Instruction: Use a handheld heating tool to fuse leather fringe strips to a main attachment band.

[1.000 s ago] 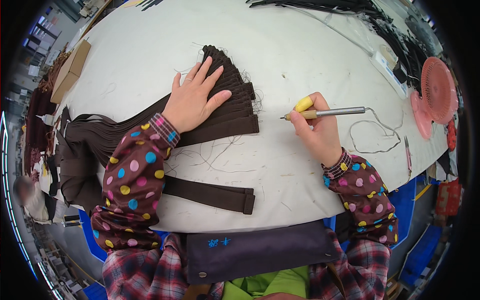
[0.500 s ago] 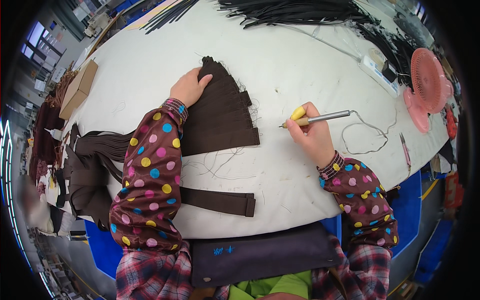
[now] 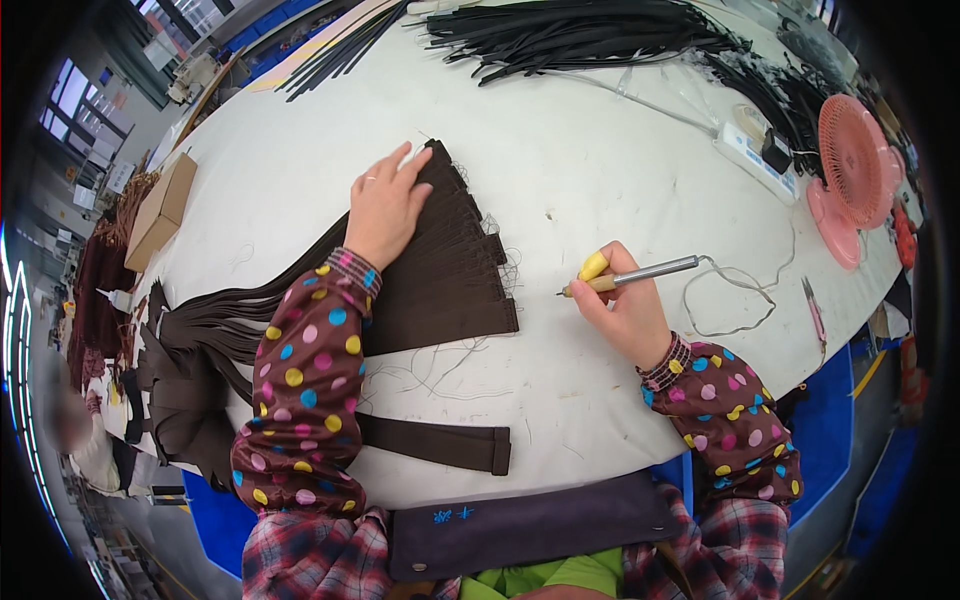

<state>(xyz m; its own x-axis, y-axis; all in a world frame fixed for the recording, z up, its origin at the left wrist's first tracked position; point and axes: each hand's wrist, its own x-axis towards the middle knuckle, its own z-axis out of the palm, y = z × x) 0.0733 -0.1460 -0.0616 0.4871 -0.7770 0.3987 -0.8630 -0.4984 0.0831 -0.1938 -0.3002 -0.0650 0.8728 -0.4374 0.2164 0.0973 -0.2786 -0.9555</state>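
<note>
A fan of dark brown fabric strips, overlapping and with frayed threads at its right-hand ends, lies on the white table. My left hand rests at its far left side, fingers spread and the fingertips by the topmost strips. To the right of the strip ends, my right hand holds a corded hot-tip pen, like a small soldering iron, its tip pointing left toward them and apart from them. A yellow cover sits on one of this hand's fingers. One separate brown strip with a folded end lies nearer me.
The pen's grey cord loops on the white table. Pink-handled tweezers, a pink fan and a white power strip are at right. Black strips lie at the back; a cardboard box stands left.
My left hand's fingers have spread further apart over the strips, whose ends are shifted and more splayed. The whole view has tilted slightly. My right hand still holds the pen, a little lower in view.
</note>
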